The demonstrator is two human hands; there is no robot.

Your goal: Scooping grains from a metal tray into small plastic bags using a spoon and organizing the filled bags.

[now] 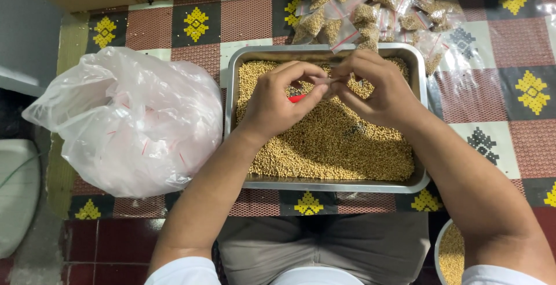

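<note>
Both my hands meet over the steel tray (233,88) of yellow seeds (336,146). My left hand (278,103) and right hand (376,88) pinch a small clear bag (331,81) between fingertips, held just above the seeds. Something red (296,98) shows under my left fingers. Filled packets (376,7) are piled behind the tray; a big plastic bag (133,123) lies to its left.

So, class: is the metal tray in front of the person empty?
No, the metal tray is filled nearly edge to edge with small yellowish grains, over which both hands work.
</note>
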